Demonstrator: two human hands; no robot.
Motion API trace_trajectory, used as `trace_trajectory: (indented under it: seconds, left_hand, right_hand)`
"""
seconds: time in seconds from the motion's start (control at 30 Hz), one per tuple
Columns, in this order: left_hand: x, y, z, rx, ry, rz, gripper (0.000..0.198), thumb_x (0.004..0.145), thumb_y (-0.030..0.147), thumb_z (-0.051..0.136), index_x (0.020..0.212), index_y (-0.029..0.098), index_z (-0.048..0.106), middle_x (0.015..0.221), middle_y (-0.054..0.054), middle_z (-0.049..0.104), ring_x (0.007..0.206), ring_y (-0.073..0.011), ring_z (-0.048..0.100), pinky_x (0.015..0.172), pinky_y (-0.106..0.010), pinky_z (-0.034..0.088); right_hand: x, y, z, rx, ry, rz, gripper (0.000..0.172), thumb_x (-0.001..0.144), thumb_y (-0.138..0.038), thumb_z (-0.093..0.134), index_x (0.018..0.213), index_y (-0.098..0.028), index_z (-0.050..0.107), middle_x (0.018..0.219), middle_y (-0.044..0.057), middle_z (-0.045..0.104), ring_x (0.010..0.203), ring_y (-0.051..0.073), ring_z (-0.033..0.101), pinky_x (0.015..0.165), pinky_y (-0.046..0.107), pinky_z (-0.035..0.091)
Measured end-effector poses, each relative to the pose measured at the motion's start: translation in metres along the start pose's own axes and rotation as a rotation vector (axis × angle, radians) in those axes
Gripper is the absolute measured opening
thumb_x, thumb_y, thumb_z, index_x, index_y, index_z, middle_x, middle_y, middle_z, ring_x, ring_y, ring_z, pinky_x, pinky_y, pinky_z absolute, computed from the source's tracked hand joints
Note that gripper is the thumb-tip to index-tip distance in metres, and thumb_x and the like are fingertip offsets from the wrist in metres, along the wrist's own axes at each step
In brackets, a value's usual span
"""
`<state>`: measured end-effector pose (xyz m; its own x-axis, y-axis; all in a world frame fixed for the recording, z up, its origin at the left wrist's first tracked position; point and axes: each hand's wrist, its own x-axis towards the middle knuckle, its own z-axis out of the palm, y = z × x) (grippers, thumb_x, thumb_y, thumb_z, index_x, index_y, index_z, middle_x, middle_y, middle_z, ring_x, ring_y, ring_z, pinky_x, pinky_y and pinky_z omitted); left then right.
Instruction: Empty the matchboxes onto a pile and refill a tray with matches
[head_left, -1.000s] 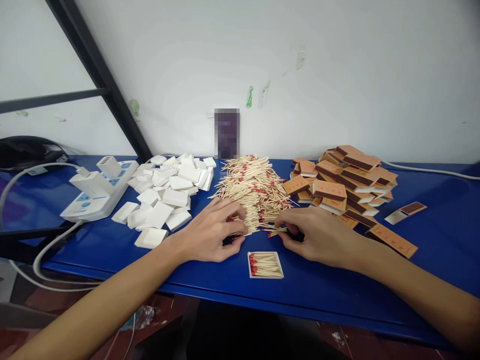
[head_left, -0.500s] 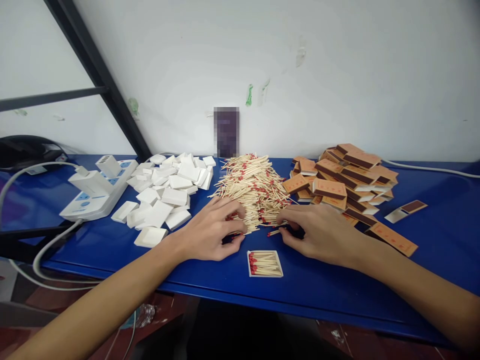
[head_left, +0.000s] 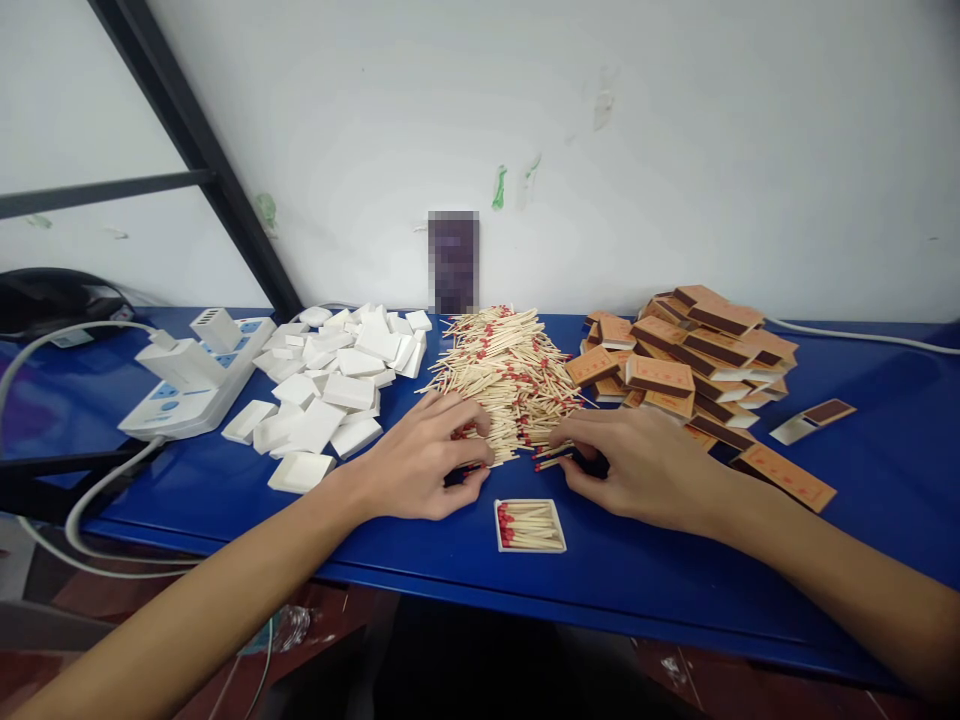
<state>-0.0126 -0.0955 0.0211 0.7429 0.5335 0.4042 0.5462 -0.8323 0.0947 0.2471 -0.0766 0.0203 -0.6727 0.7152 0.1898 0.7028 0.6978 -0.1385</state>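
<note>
A large heap of red-tipped matches lies on the blue table. At its left front edge is my left hand, fingers curled on matches, with thumb and fingertips close together. My right hand is at the right front edge, its curled fingers and thumb around a few loose matches. Nearer the table's front edge sits a white tray of matches, the red heads mostly to the left. White empty trays are piled at the left. Orange and brown matchbox sleeves are heaped at the right.
A white power strip with plugs and cables stands at the far left, beside a black metal frame. A dark pixelated rectangle is against the wall. One partly open matchbox lies apart at the right.
My right hand's fingertips have shifted very slightly left over the loose matches. My left hand has barely moved, and the match-filled tray is in the same place.
</note>
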Motion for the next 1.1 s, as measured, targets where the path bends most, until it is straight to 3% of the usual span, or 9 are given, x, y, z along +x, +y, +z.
trace_trajectory:
  seconds: [0.3,0.53,0.77,0.9,1.0,1.1]
  left_hand:
    - [-0.001,-0.001,0.001,-0.006,0.003,0.002,0.015,0.089,0.021,0.054,0.086,0.018,0.069,0.1,-0.007,0.06,0.093,-0.0193,0.056,0.084,-0.035,0.039]
    - [-0.001,0.001,0.0,-0.012,0.036,0.015,0.013,0.088,0.022,0.055,0.088,0.019,0.068,0.099,-0.007,0.06,0.091,-0.019,0.056,0.084,-0.035,0.04]
    - [0.0,0.008,-0.001,-0.119,0.031,0.122,0.02,0.086,0.032,0.055,0.095,0.018,0.065,0.091,-0.007,0.062,0.082,-0.0198,0.054,0.078,-0.036,0.042]
    - [0.002,0.015,0.003,-0.203,0.031,0.183,0.034,0.083,0.037,0.057,0.11,0.017,0.059,0.093,-0.007,0.065,0.084,-0.0201,0.056,0.078,-0.036,0.044]
    - [0.002,0.02,0.007,-0.193,0.006,0.213,0.046,0.081,0.044,0.061,0.118,0.016,0.055,0.092,-0.006,0.066,0.084,-0.0204,0.057,0.078,-0.036,0.044]
    - [0.002,0.022,0.009,-0.14,-0.012,0.208,0.041,0.08,0.042,0.062,0.112,0.016,0.056,0.087,-0.005,0.064,0.081,-0.0199,0.056,0.077,-0.035,0.043]
  right_hand:
    - [-0.001,-0.002,-0.004,0.037,-0.058,0.027,0.014,0.079,-0.021,0.056,0.088,-0.022,0.067,0.071,-0.001,0.065,0.061,0.013,0.055,0.057,0.028,0.027]
    - [0.001,-0.003,-0.002,0.159,-0.113,0.011,0.012,0.088,-0.028,0.055,0.083,-0.023,0.065,0.066,-0.003,0.06,0.058,0.012,0.052,0.056,0.027,0.03]
    - [-0.002,0.0,0.007,0.198,-0.037,-0.112,0.015,0.093,-0.026,0.052,0.092,-0.021,0.066,0.095,0.004,0.065,0.076,0.014,0.061,0.066,0.027,0.042]
    - [-0.001,0.001,0.005,0.241,-0.068,-0.175,0.019,0.094,-0.023,0.05,0.097,-0.021,0.068,0.095,0.005,0.067,0.078,0.015,0.063,0.068,0.026,0.045]
    - [0.0,0.0,-0.001,0.286,-0.118,-0.207,0.017,0.089,-0.015,0.053,0.092,-0.021,0.069,0.089,0.003,0.067,0.075,0.014,0.062,0.064,0.024,0.044]
    - [0.0,-0.003,-0.003,0.307,-0.15,-0.17,0.016,0.078,-0.01,0.058,0.085,-0.021,0.068,0.081,0.0,0.067,0.069,0.013,0.059,0.06,0.023,0.041]
